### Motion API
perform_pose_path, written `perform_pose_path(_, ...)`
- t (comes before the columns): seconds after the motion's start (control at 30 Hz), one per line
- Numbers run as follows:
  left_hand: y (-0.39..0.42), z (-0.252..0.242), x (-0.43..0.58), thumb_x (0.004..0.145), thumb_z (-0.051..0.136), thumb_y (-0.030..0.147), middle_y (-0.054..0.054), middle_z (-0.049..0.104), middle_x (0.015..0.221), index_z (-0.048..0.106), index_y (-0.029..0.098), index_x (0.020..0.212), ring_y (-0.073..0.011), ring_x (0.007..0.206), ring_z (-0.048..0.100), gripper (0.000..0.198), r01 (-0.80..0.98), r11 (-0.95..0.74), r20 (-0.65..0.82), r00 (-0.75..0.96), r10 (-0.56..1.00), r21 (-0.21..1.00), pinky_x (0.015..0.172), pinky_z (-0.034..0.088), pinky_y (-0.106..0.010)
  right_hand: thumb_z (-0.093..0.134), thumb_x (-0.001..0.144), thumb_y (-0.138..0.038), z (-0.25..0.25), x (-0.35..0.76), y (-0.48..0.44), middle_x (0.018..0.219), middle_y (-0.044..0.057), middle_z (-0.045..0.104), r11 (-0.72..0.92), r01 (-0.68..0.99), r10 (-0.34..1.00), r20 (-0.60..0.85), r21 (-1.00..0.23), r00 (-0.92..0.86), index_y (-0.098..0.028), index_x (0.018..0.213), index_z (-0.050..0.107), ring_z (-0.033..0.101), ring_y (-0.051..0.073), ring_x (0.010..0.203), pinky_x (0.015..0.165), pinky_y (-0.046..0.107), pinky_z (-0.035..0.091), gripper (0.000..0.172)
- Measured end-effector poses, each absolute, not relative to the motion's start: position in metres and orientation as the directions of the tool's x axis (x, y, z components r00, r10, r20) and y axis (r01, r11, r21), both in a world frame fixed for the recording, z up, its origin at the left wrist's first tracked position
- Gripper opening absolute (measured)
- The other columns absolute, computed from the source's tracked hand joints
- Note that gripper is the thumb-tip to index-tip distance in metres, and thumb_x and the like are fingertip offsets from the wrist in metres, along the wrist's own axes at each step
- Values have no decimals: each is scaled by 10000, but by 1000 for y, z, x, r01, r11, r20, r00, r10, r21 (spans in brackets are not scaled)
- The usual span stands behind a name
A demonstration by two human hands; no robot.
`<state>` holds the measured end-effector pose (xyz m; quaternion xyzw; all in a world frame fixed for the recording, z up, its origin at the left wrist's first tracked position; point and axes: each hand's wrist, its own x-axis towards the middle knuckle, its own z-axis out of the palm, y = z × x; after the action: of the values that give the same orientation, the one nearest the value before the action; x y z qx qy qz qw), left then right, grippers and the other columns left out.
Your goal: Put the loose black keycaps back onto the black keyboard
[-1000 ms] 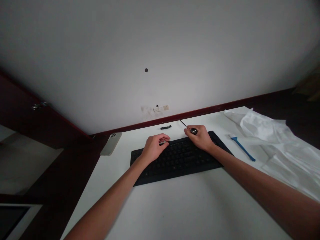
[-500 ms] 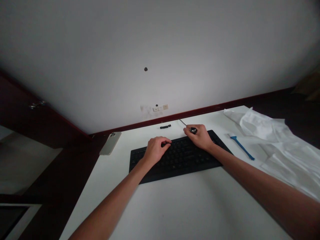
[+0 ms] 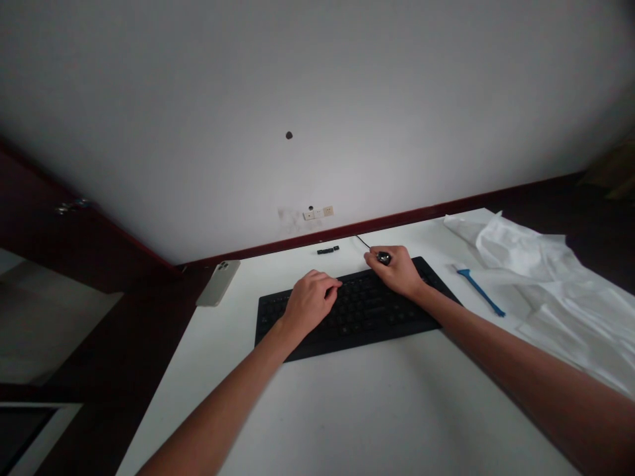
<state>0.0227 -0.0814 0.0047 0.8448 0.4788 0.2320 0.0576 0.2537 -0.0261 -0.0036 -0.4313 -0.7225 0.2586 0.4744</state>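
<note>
A black keyboard [image 3: 362, 309] lies on the white table, partly covered by both hands. My left hand [image 3: 311, 299] rests over the keyboard's left half, its fingers curled and bunched near the back edge; what they hold, if anything, is too small to make out. At the right part of the back edge, my right hand [image 3: 397, 270] is wrapped round a dark, shiny-ended tool [image 3: 383, 258]. Several small black keycaps [image 3: 327, 250] lie in a short row behind the keyboard. A thin black cable [image 3: 364, 242] runs back from near my right hand.
A phone [image 3: 218, 284] lies at the table's left edge. To the right are a blue brush [image 3: 480, 292] and a crumpled white sheet [image 3: 526, 258]. Wall sockets [image 3: 318, 213] are behind the white table [image 3: 347, 410].
My left hand has shifted slightly to the right, and its thumb and fingers have turned over the keys. My right hand stays in nearly the same place.
</note>
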Motion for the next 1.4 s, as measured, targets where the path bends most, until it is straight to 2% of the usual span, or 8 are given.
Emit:
perform_pose_path(0.13, -92, 0, 25, 912, 574, 36, -64, 783, 1079, 768, 175, 1118, -223, 1011, 685, 315, 786, -568, 383, 460, 801, 244, 956, 585, -397, 540, 915, -334, -3, 253, -27, 618, -24, 290, 497, 387, 867, 465, -777, -181, -218, 615, 306, 321, 131, 608, 590, 310, 268, 397)
perform_pose_path(0.37, -99, -5, 27, 932, 534, 27, -79, 751, 1118, 721, 146, 1194, -236, 1048, 644, 344, 803, -574, 385, 485, 785, 159, 976, 570, -423, 546, 899, -337, -2, 252, -27, 606, -21, 303, 492, 413, 869, 458, -766, -185, -217, 596, 337, 331, 136, 601, 587, 312, 275, 388)
perform_pose_path(0.6, -95, -5, 30, 985, 482, 55, -72, 749, 997, 733, 148, 1098, -229, 946, 654, 290, 819, -559, 393, 475, 787, 131, 889, 563, -415, 547, 922, -344, -6, 253, -26, 601, -27, 301, 499, 458, 864, 466, -736, -193, -209, 598, 343, 326, 127, 592, 595, 309, 284, 405)
perform_pose_path(0.93, -93, -9, 31, 1019, 467, 92, -64, 728, 967, 731, 157, 1042, -230, 933, 620, 273, 832, -544, 361, 477, 801, 107, 845, 527, -400, 547, 919, -348, -3, 251, -27, 597, -29, 275, 489, 448, 869, 461, -748, -179, -213, 596, 308, 319, 123, 579, 588, 309, 274, 423)
perform_pose_path(1.23, -90, -5, 31, 954, 505, 52, -64, 716, 961, 740, 155, 1014, -236, 951, 621, 264, 828, -539, 324, 473, 819, 154, 901, 540, -389, 550, 909, -330, -4, 252, -26, 599, -31, 272, 485, 408, 870, 475, -773, -133, -220, 601, 286, 298, 118, 578, 577, 311, 256, 420)
perform_pose_path(1.4, -73, 8, 23, 902, 574, 74, -27, 763, 949, 787, 210, 968, -213, 923, 683, 261, 816, -486, 237, 428, 872, 313, 871, 556, -343, 550, 906, -337, -4, 253, -25, 597, -31, 271, 467, 386, 880, 462, -796, -112, -221, 596, 290, 291, 115, 574, 565, 313, 240, 421)
